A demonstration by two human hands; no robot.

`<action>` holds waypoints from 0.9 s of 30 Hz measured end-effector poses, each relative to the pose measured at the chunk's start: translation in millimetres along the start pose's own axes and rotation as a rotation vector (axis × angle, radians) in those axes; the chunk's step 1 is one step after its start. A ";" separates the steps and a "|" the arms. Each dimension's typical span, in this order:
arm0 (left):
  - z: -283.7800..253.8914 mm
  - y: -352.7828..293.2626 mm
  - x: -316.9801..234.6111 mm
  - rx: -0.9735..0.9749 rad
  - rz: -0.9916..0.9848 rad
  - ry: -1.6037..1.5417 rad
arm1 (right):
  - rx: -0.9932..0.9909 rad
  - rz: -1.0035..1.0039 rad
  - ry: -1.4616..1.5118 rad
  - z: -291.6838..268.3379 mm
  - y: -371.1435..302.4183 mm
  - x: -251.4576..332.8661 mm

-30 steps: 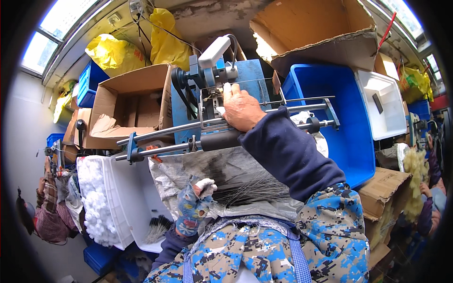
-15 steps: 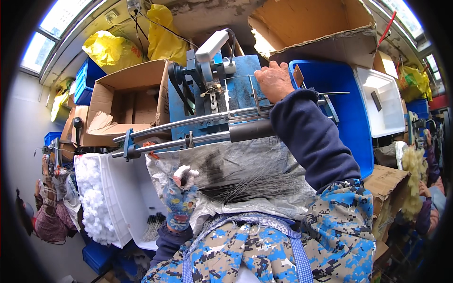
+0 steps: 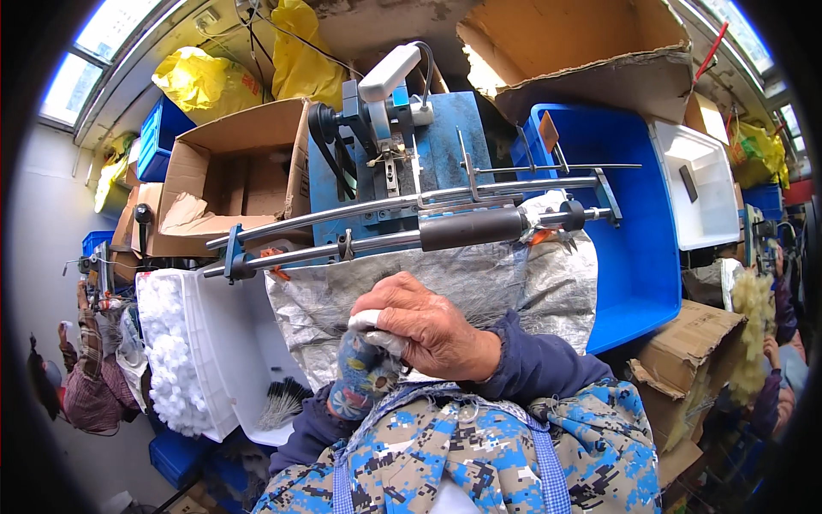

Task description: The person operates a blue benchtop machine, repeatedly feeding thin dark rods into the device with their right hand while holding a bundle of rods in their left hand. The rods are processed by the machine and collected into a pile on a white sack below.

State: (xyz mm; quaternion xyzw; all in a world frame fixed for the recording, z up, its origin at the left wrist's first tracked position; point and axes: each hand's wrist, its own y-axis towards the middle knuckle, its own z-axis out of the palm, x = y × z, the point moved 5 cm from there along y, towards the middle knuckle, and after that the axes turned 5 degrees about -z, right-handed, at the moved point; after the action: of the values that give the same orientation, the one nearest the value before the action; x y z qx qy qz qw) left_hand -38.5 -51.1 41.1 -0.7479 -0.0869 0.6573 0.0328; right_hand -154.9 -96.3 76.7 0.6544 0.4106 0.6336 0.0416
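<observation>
My right hand [image 3: 432,330] has its fingers curled together and meets my left hand [image 3: 377,330] above my lap. White covers are on the left fingertips, and a patterned sleeve guard [image 3: 354,377] wraps that wrist. Whatever the two hands pinch between them is hidden. Under them a silvery-white sheet [image 3: 561,287] hangs from the machine's front bar, with thin dark wires lying on it. Just beyond stands a blue bench machine [image 3: 454,128] with a black belt wheel, metal rods and a dark roller [image 3: 475,230].
At the left, a white bin [image 3: 257,343] holds a bundle of thin dark-tipped wires [image 3: 281,407] beside white fluffy pieces [image 3: 175,364]. A cardboard box [image 3: 295,171] stands behind. A large blue tub [image 3: 634,300] and a white tray [image 3: 702,214] are on the right. Other people work at both sides.
My right hand has come back from the machine's right side down to my left hand. The rod it was at now shows uncovered, as does the roller's right end.
</observation>
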 end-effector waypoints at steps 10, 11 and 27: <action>-51.2 8.5 63.9 0.128 0.425 1.357 | -0.198 0.173 -0.262 -123.2 44.0 -6.6; -63.7 8.4 96.2 0.096 0.424 1.475 | -0.179 0.031 -0.469 -122.7 53.8 -20.7; -87.7 30.3 103.1 0.049 0.343 1.016 | 0.284 0.403 -1.307 -101.0 67.5 -151.3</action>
State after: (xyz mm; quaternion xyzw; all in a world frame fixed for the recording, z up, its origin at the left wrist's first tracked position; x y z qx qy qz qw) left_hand 63.4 -57.3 -52.9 -0.9743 0.0789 0.2102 -0.0197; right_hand -188.1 -277.1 14.8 0.9640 0.2507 0.0454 0.0758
